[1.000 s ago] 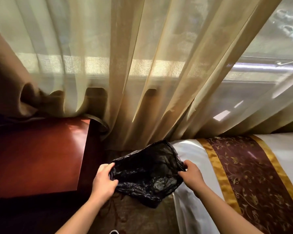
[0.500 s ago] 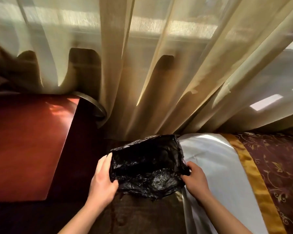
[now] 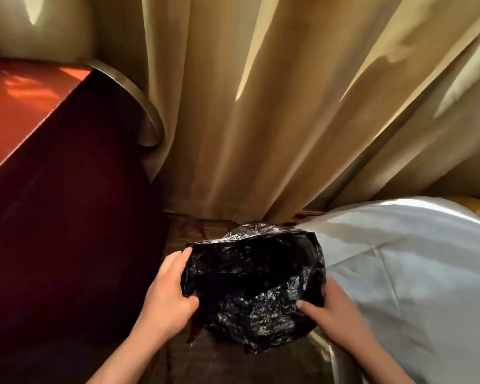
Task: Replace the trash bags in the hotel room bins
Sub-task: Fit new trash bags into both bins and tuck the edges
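Note:
A black, crinkled trash bag [image 3: 252, 284] hangs open between my two hands, low over the dark patterned floor. My left hand [image 3: 166, 295] grips its left rim, fingers curled over the edge and thumb inside. My right hand [image 3: 333, 309] grips the right rim, its thumb pressed on the plastic. The bag's mouth faces up toward me. No bin shows clearly; a curved metallic edge [image 3: 327, 353] sits below my right wrist.
A reddish wooden table [image 3: 25, 112] with a dark side panel and a curved metal rail [image 3: 139, 101] stands at left. Beige curtains [image 3: 261, 106] hang straight ahead. A bed with a white sheet [image 3: 413, 273] fills the right side. The floor gap between them is narrow.
The camera has tilted down and moved closer. Both hands have lowered the bag toward the floor and spread its mouth wider.

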